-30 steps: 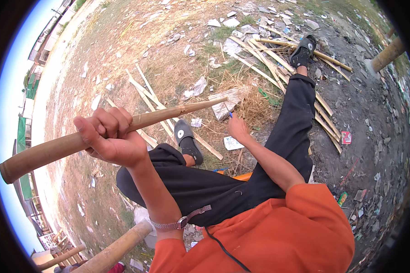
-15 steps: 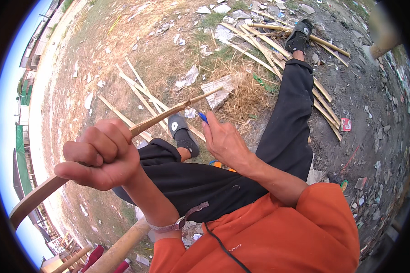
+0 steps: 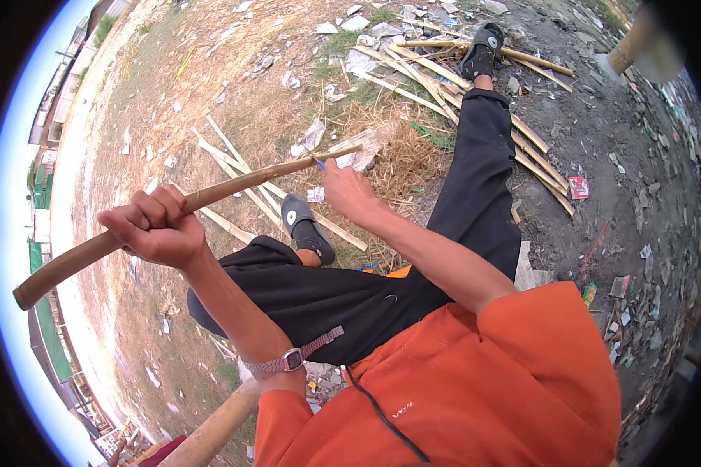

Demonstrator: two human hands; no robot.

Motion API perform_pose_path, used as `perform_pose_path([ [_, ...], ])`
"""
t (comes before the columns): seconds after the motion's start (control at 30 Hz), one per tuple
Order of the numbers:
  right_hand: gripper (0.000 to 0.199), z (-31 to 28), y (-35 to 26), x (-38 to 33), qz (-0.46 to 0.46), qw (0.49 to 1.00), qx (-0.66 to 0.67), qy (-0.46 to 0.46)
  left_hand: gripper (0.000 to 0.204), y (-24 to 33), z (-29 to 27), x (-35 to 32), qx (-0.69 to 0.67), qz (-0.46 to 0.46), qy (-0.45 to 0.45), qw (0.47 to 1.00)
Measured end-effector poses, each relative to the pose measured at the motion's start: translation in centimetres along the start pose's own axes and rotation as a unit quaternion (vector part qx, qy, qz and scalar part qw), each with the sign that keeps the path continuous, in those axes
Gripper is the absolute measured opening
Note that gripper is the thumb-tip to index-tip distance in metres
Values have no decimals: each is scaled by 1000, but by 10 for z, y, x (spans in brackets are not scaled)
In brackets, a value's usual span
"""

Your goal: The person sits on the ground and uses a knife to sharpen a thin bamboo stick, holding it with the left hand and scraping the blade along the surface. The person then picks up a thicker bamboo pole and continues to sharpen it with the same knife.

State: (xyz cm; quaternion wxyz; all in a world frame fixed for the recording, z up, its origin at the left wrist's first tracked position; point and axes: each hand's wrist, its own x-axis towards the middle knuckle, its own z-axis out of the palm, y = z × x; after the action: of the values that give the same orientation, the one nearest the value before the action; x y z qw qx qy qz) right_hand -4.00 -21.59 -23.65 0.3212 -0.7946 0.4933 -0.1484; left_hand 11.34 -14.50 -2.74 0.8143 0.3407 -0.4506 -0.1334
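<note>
While our left hand (image 3: pixel 157 231) grips the bamboo pole (image 3: pixel 187 204), our right hand (image 3: pixel 349 189) pinches a blue-tipped tool (image 3: pixel 319 163) against it. Split bamboo strips (image 3: pixel 444 78) and paper scraps (image 3: pixel 313 136) litter the ground beyond our legs.

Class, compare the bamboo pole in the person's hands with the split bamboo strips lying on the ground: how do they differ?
The bamboo pole is round, whole and held in the air; the split strips are thin, flat and lie scattered on the ground. The pole is single, the strips many. Both are tan.
</note>
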Motion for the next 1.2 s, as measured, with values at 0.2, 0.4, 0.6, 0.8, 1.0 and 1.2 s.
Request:
perform_pose_path([
  [0.2, 24, 50, 178, -49, 213, 974, -79, 6, 44, 1, 7, 0, 5, 10, -2, 1000],
  [0.4, 22, -49, -7, -35, -22, 986, 166, 7, 47, 1, 3, 2, -82, -3, -139, 987],
  [0.6, 20, -72, -56, -55, -37, 987, 153, 14, 54, 0, 10, 5, -129, 38, -323, 937],
  [0.8, 15, -53, -51, -55, -6, 998, 68, -12, 57, 0, 17, -1, -151, 42, -341, 927],
  [1.0, 14, -35, -47, -46, -28, 999, 22, 5, 53, 3, 0, -2, -130, 17, -318, 939],
  [1.2, 14, -2, -39, -24, 0, 999, 30, 21, 49, 4, -24, 2, -110, -12, -224, 968],
])
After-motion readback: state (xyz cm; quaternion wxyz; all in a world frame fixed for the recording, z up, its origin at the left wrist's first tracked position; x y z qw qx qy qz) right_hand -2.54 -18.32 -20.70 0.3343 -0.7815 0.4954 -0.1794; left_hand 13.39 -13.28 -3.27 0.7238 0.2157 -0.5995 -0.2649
